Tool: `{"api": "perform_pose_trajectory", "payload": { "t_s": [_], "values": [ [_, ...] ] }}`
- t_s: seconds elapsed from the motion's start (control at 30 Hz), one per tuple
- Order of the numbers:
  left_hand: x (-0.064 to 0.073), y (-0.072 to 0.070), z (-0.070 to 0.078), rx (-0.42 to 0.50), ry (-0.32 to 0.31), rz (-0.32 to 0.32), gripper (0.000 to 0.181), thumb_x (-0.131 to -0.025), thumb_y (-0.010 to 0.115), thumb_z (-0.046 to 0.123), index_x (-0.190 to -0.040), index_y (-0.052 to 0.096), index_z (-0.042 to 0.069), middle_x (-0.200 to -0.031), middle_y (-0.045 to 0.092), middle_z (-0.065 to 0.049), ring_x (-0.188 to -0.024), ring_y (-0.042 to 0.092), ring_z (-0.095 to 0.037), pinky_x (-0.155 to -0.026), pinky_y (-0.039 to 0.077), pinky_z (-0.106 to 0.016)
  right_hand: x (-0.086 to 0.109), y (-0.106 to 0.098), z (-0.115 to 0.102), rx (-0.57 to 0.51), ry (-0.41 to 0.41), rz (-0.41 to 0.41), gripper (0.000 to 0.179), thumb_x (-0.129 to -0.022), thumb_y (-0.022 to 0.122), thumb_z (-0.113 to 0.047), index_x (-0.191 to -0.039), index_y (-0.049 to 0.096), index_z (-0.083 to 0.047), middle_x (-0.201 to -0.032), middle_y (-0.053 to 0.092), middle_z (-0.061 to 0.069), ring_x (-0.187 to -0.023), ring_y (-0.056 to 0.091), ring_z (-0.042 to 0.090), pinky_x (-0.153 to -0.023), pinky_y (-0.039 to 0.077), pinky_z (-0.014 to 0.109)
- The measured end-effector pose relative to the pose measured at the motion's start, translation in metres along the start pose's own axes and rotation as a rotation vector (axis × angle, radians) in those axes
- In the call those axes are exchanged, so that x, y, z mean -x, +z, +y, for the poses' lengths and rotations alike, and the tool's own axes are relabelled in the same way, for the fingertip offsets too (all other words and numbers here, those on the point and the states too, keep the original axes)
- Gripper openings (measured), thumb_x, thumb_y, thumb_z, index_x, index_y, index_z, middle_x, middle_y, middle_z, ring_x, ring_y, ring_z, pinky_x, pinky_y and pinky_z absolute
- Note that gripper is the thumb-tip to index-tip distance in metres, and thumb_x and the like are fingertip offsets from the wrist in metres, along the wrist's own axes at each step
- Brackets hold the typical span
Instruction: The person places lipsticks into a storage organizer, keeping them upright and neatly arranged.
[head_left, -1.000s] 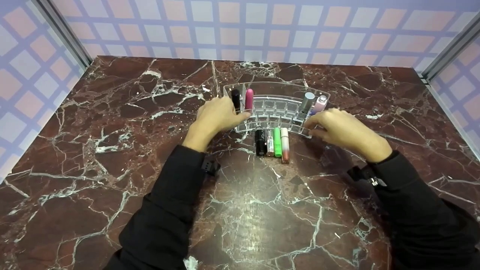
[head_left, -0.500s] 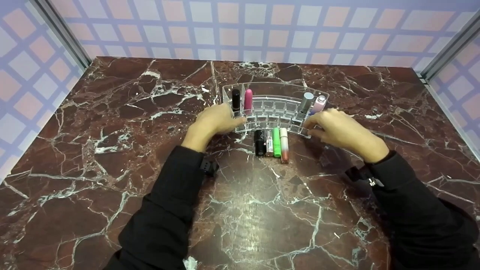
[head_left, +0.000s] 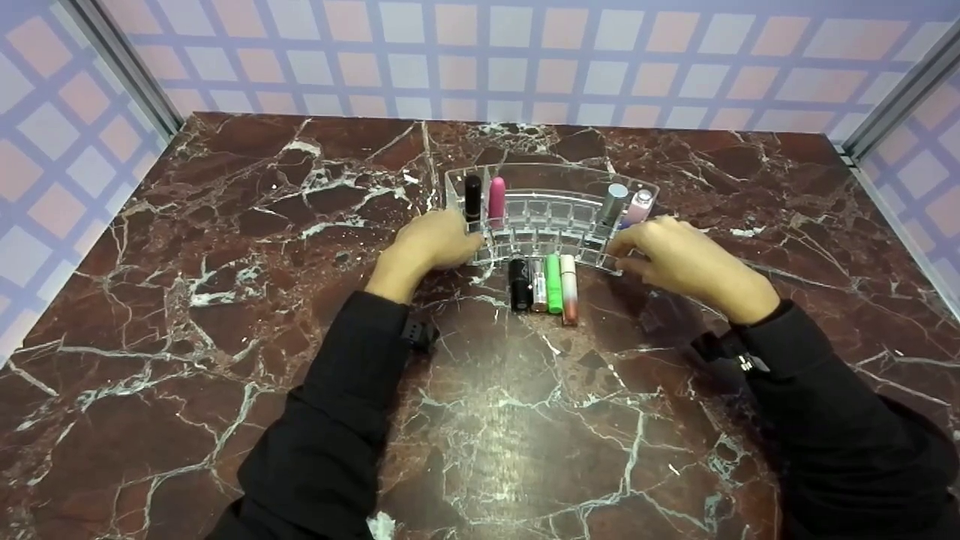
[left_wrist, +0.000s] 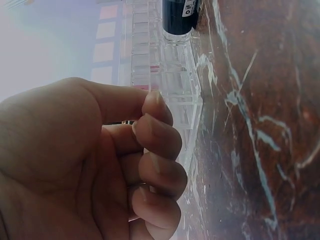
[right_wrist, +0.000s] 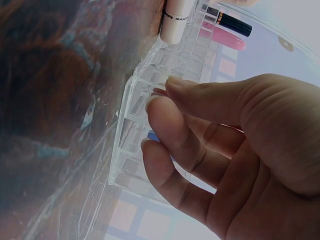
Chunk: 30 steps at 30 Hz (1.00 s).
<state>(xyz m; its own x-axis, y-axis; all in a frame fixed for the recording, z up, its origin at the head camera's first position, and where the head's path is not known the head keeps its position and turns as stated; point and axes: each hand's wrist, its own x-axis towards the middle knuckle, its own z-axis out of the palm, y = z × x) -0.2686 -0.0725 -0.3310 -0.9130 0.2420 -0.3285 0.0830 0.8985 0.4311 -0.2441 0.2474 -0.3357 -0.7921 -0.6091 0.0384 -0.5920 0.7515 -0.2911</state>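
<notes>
A clear, curved lipstick organizer (head_left: 547, 247) with several small compartments stands on the marbled table. My left hand (head_left: 433, 241) is at its front left corner; in the left wrist view the fingers (left_wrist: 162, 175) are loosely curled, thumb by index, nothing visible between them. At the front right corner is my right hand (head_left: 679, 255), fingers loosely bent, thumb close to the index finger. Whether either hand touches the organizer cannot be told. A black tube (head_left: 472, 196) and a pink tube (head_left: 497, 196) stand in its left end, a silver-grey tube (head_left: 615, 201) and a pale pink tube (head_left: 641, 204) in its right.
Side by side before the organizer lie a black lipstick (head_left: 520, 285), a clear-and-silver tube (head_left: 538, 286), a green tube (head_left: 554, 285) and a white-to-red tube (head_left: 569, 289). Behind the table (head_left: 300, 420) rises a checked backdrop (head_left: 510, 67).
My left hand has drawn slightly down and left, away from the black tube, which shows more fully. The right hand stays at the organizer's right corner.
</notes>
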Motion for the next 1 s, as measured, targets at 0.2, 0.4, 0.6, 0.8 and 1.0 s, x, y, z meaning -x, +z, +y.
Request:
{"api": "perform_pose_trajectory", "payload": {
  "t_s": [0.2,0.4,0.6,0.8,1.0],
  "values": [
    [-0.0011,0.0008,0.0013,-0.002,-0.017,-0.007,0.031,-0.106,0.048,0.035,-0.083,0.054,0.016,-0.077,0.053,-0.001,-0.061,0.047,-0.014,-0.057,0.041,-0.028,0.0016,-0.0005,0.0006,0.008,-0.015,0.001,0.019,-0.094,0.071,0.000,-0.113,0.075,-0.002,-0.104,0.076,0.015,-0.078,0.073,0.025,-0.072,0.060,0.045],
    [-0.0005,0.0001,0.0012,-0.003,-0.019,-0.009,0.030,-0.106,0.048,0.034,-0.085,0.056,0.015,-0.078,0.054,-0.001,-0.062,0.047,-0.014,-0.057,0.042,-0.029,0.0013,-0.0007,0.0018,0.018,0.002,-0.006,0.019,-0.094,0.073,-0.005,-0.113,0.076,-0.005,-0.107,0.076,0.012,-0.084,0.073,0.026,-0.081,0.059,0.049],
    [0.0000,-0.0007,0.0009,-0.005,-0.019,-0.009,0.030,-0.106,0.048,0.034,-0.085,0.056,0.015,-0.079,0.055,-0.002,-0.062,0.048,-0.014,-0.058,0.042,-0.029,-0.0009,0.0001,0.0034,0.032,0.018,-0.016,0.022,-0.093,0.075,-0.008,-0.115,0.076,-0.005,-0.111,0.075,0.012,-0.088,0.074,0.027,-0.085,0.058,0.051],
    [0.0004,-0.0004,0.0013,-0.009,-0.026,-0.010,0.030,-0.106,0.048,0.034,-0.083,0.054,0.015,-0.079,0.055,-0.001,-0.061,0.047,-0.014,-0.056,0.041,-0.027,-0.0015,0.0002,0.0019,0.059,-0.006,0.044,0.014,-0.094,0.076,-0.014,-0.108,0.078,-0.010,-0.103,0.077,0.006,-0.082,0.072,0.023,-0.079,0.057,0.050],
    [0.0005,-0.0003,0.0015,-0.010,-0.017,0.000,0.030,-0.106,0.048,0.032,-0.082,0.055,0.015,-0.076,0.055,-0.001,-0.060,0.047,-0.014,-0.055,0.041,-0.028,-0.0033,0.0032,0.0001,0.049,-0.141,0.143,0.012,-0.095,0.076,-0.016,-0.104,0.077,-0.008,-0.098,0.075,0.005,-0.080,0.070,0.022,-0.079,0.057,0.048]
  ]
}}
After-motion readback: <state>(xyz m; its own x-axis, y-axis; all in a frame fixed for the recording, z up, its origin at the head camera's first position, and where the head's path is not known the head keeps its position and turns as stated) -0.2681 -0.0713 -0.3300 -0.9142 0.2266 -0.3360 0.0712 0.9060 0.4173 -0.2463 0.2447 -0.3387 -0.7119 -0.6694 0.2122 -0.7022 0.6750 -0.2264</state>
